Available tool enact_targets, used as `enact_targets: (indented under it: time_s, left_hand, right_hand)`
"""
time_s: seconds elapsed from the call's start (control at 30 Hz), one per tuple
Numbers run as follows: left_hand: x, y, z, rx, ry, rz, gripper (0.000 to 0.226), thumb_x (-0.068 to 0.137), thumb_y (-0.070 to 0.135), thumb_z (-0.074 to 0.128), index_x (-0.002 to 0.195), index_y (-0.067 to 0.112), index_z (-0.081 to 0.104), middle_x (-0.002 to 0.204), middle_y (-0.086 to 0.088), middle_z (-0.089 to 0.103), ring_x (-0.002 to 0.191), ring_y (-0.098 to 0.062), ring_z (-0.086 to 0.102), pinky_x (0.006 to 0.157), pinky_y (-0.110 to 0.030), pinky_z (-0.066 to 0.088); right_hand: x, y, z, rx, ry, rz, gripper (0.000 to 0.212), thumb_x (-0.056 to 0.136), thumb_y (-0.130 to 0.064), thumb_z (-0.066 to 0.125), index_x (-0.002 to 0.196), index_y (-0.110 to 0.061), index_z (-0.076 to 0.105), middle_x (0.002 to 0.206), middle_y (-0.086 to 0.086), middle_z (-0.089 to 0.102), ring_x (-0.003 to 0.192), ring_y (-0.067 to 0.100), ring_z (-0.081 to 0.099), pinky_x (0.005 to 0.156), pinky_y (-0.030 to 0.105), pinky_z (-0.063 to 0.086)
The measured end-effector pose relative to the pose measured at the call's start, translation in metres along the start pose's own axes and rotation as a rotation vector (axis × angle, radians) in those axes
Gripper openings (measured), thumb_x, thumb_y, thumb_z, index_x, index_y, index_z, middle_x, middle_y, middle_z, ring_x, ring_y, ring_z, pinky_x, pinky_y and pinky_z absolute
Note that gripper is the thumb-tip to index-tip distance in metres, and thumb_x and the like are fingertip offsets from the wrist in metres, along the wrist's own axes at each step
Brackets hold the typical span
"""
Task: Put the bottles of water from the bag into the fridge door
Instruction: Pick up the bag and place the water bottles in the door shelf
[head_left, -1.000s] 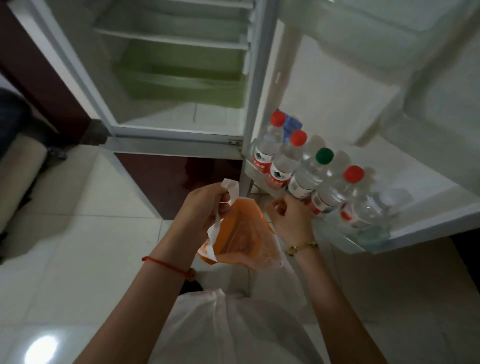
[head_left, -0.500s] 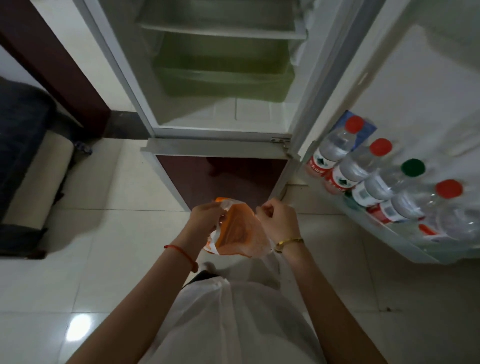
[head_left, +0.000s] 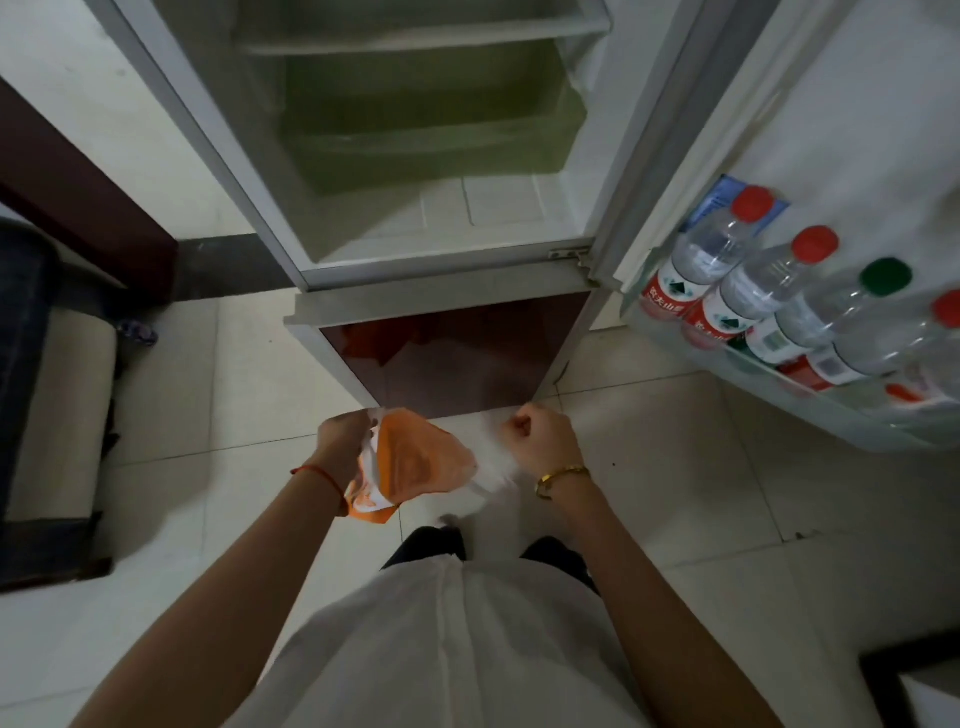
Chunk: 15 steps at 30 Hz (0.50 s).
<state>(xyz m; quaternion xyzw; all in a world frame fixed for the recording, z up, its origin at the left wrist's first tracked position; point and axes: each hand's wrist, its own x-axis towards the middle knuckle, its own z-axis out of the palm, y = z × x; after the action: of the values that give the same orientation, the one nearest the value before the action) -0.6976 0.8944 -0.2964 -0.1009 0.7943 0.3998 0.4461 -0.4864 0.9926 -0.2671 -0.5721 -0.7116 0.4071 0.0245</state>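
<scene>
An orange and white plastic bag (head_left: 421, 465) hangs stretched between my two hands in front of the fridge. My left hand (head_left: 343, 434) grips its left edge and my right hand (head_left: 537, 434) is closed on its right side. The bag looks flat, with no bottle visible inside. Several water bottles (head_left: 748, 291) with red caps and one green cap stand in a row in the fridge door shelf (head_left: 831, 415) at the right, apart from both hands.
The open fridge body (head_left: 415, 156) shows a green drawer and bare shelves. Below it is a closed dark red lower door (head_left: 457, 353). A dark sofa with a beige cushion (head_left: 57, 415) stands at the left. Pale floor tiles surround me.
The view has shifted back and left, so the door bottles sit farther right. My hands have pulled apart, stretching the bag between them.
</scene>
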Motion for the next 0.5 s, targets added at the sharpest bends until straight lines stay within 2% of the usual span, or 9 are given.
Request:
enact_targets:
  time_s: [0.07, 0.1, 0.17, 0.2, 0.23, 0.27, 0.3, 0.37, 0.5]
  left_hand:
    - [0.007, 0.001, -0.014, 0.006, 0.023, 0.011, 0.021, 0.09, 0.011, 0.059, 0.105, -0.001, 0.067, 0.098, -0.011, 0.064, 0.096, -0.027, 0.056, 0.086, -0.03, 0.042]
    - [0.01, 0.001, -0.021, 0.02, 0.039, 0.013, 0.016, 0.091, 0.011, 0.056, 0.094, 0.001, 0.067, 0.092, -0.011, 0.063, 0.096, -0.026, 0.054, 0.086, -0.03, 0.041]
    - [0.014, 0.003, -0.031, 0.056, 0.083, 0.027, 0.022, 0.092, 0.012, 0.052, 0.075, 0.007, 0.065, 0.087, -0.012, 0.062, 0.096, -0.026, 0.054, 0.086, -0.031, 0.04]
    - [0.014, 0.005, -0.034, 0.068, 0.092, 0.043, 0.022, 0.093, 0.012, 0.051, 0.083, 0.005, 0.069, 0.097, -0.016, 0.065, 0.102, -0.029, 0.056, 0.09, -0.032, 0.043]
    - [0.015, 0.006, -0.037, 0.072, 0.097, 0.07, 0.026, 0.094, 0.013, 0.05, 0.101, 0.001, 0.072, 0.112, -0.018, 0.066, 0.111, -0.033, 0.058, 0.098, -0.036, 0.045]
    - [0.014, 0.008, -0.039, 0.079, 0.096, 0.092, 0.033, 0.095, 0.013, 0.049, 0.119, 0.001, 0.068, 0.127, -0.017, 0.064, 0.121, -0.036, 0.056, 0.105, -0.039, 0.044]
    - [0.013, 0.011, -0.04, 0.088, 0.095, 0.112, 0.037, 0.095, 0.011, 0.048, 0.128, 0.002, 0.063, 0.135, -0.016, 0.061, 0.127, -0.036, 0.053, 0.109, -0.041, 0.042]
    - [0.011, 0.015, -0.041, 0.092, 0.093, 0.152, 0.04, 0.094, 0.007, 0.048, 0.132, 0.004, 0.061, 0.14, -0.018, 0.058, 0.131, -0.037, 0.051, 0.112, -0.043, 0.041]
    - [0.0, 0.027, -0.038, 0.021, 0.067, 0.213, 0.039, 0.094, 0.008, 0.049, 0.13, 0.006, 0.063, 0.136, -0.019, 0.06, 0.13, -0.035, 0.053, 0.112, -0.044, 0.041]
  right_hand:
    - [0.0, -0.004, 0.005, 0.004, 0.0, 0.009, 0.02, 0.091, -0.019, 0.057, 0.097, -0.001, 0.066, 0.093, 0.019, 0.069, 0.086, 0.03, 0.064, 0.076, 0.034, 0.052]
    - [0.001, -0.007, 0.008, -0.001, 0.004, 0.013, 0.02, 0.091, -0.018, 0.057, 0.096, -0.001, 0.066, 0.093, 0.019, 0.069, 0.087, 0.031, 0.064, 0.077, 0.036, 0.053]
    - [0.002, -0.012, 0.012, -0.005, 0.011, 0.011, 0.019, 0.09, -0.017, 0.058, 0.093, -0.001, 0.066, 0.092, 0.019, 0.069, 0.087, 0.032, 0.064, 0.076, 0.035, 0.052]
    - [0.002, -0.014, 0.014, -0.001, 0.012, 0.008, 0.018, 0.089, -0.018, 0.058, 0.092, -0.002, 0.066, 0.09, 0.018, 0.069, 0.085, 0.031, 0.064, 0.075, 0.033, 0.05]
    - [0.002, -0.016, 0.015, 0.004, 0.011, 0.004, 0.018, 0.09, -0.019, 0.058, 0.092, -0.003, 0.066, 0.088, 0.015, 0.069, 0.082, 0.029, 0.063, 0.073, 0.031, 0.049]
    - [0.003, -0.018, 0.017, 0.01, 0.007, 0.0, 0.017, 0.09, -0.02, 0.058, 0.091, -0.005, 0.066, 0.086, 0.012, 0.069, 0.08, 0.026, 0.062, 0.072, 0.029, 0.048]
    - [0.003, -0.02, 0.018, 0.018, 0.004, -0.006, 0.017, 0.09, -0.021, 0.059, 0.09, -0.006, 0.065, 0.084, 0.009, 0.067, 0.08, 0.024, 0.062, 0.072, 0.029, 0.049]
    - [0.005, -0.024, 0.019, 0.033, 0.012, -0.016, 0.017, 0.09, -0.023, 0.06, 0.089, -0.008, 0.065, 0.084, 0.007, 0.068, 0.083, 0.024, 0.065, 0.073, 0.029, 0.05]
    - [0.006, -0.029, 0.017, 0.039, 0.058, -0.045, 0.02, 0.09, -0.025, 0.062, 0.091, -0.006, 0.066, 0.09, 0.011, 0.072, 0.087, 0.024, 0.067, 0.073, 0.026, 0.048]
